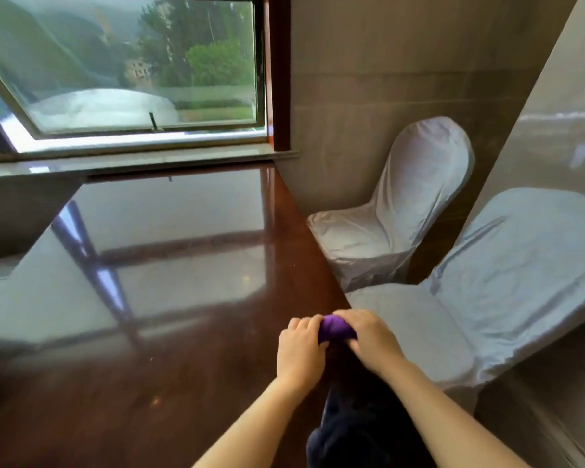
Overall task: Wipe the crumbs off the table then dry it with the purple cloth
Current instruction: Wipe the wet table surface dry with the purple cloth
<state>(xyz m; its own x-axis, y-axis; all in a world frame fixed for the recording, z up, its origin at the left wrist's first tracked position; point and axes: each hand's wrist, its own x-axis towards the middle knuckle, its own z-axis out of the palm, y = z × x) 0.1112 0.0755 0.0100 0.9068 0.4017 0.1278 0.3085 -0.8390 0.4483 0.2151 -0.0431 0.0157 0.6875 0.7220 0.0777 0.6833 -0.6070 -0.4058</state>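
Both hands are gripping the bunched purple cloth (335, 327) at the tabletop's (183, 265) right edge: left hand (299, 349) and right hand (372, 339) fingers clamped on opposite ends, its length running between them.

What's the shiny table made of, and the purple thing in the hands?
The table looks like dark reddish wood with a glossy lacquer finish: it mirrors the window. It might be a veneer. The purple cloth seems a soft fabric, since it bunches up between the left hand and right hand.
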